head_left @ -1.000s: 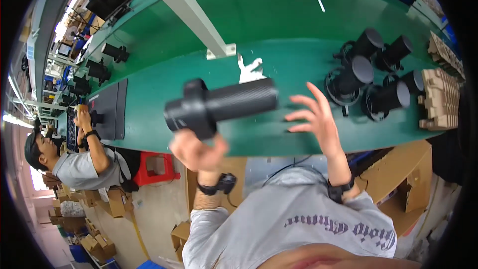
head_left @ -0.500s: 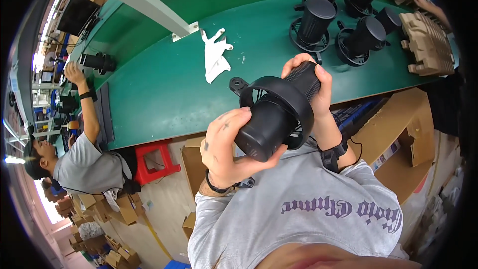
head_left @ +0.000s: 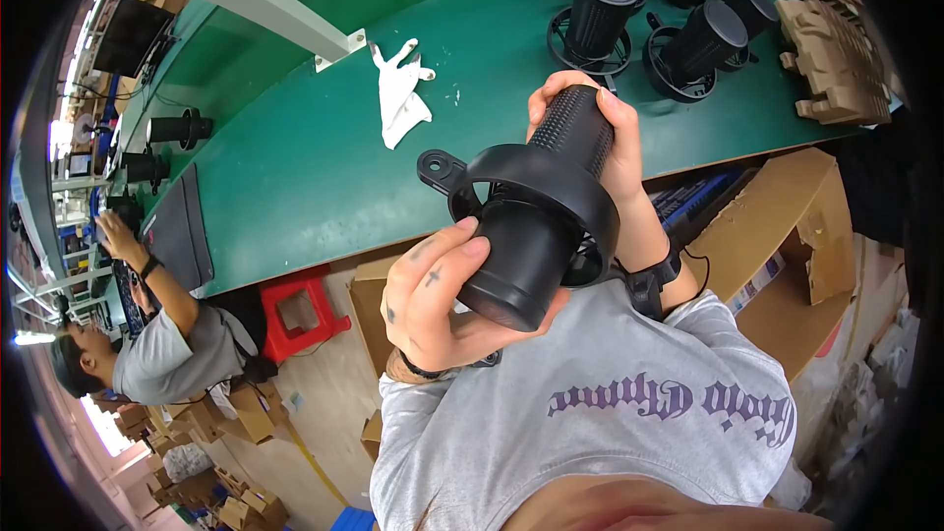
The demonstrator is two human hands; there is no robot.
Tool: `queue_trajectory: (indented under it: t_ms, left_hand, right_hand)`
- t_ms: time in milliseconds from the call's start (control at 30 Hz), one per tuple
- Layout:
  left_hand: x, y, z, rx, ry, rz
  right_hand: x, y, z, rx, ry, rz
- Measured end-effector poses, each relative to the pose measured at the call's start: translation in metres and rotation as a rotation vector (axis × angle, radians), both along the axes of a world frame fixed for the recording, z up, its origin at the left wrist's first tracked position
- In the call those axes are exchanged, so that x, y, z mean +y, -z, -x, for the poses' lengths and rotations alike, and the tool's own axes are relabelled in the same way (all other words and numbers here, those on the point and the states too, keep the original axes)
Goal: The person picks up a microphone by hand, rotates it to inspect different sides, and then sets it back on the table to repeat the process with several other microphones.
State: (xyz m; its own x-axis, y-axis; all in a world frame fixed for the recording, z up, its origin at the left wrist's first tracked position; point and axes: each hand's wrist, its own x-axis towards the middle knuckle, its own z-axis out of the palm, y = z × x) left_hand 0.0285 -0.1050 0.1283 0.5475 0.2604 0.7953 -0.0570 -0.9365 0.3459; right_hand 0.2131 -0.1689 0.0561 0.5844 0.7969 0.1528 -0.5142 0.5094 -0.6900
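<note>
Both my hands hold a black microphone (head_left: 526, 256) over the green table's front edge. It tilts, its smooth rounded end toward me and its textured grille away. A black shock-mount ring (head_left: 536, 172) surrounds its middle, with a flat bracket sticking out on the left. Around the smooth lower body my left hand (head_left: 425, 300) is closed, fingers on top and thumb beneath. My right hand (head_left: 618, 143) wraps the grille end from the far right, partly hidden behind it. Beyond my hands, a similar microphone (head_left: 602, 15) stands in its mount.
Several more black microphones (head_left: 706, 41) stand at the far right, beside brown moulded pulp trays (head_left: 831, 64). A white glove (head_left: 401, 98) lies on the green table (head_left: 295, 206). A co-worker (head_left: 187, 344) sits at left near a red stool (head_left: 300, 315). Cardboard boxes (head_left: 777, 226) stand below the table edge.
The microphone has swung a little more upright in my hands, and both hands keep their hold. The co-worker's raised hand has come away from a microphone on the left bench.
</note>
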Motion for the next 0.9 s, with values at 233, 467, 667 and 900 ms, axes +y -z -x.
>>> queue_trajectory:
  t_ms: [233, 467, 667, 900]
  left_hand:
    - [-0.002, 0.003, 0.004, -0.031, -0.011, 0.034]
    - [0.015, 0.019, 0.013, -0.084, 0.288, 0.629]
    - [0.026, 0.013, -0.006, 0.515, 0.445, 0.225]
    - [0.012, 0.032, 0.005, 0.0, 0.232, -0.046]
  right_hand:
    - [0.001, -0.006, 0.0, 0.001, -0.078, 0.0]
    - [-0.009, -0.026, -0.028, -0.416, 0.052, 0.066]
    - [-0.003, -0.076, -0.04, -0.998, -0.12, -0.003]
    - [-0.012, -0.099, -0.036, -0.727, -0.08, 0.109]
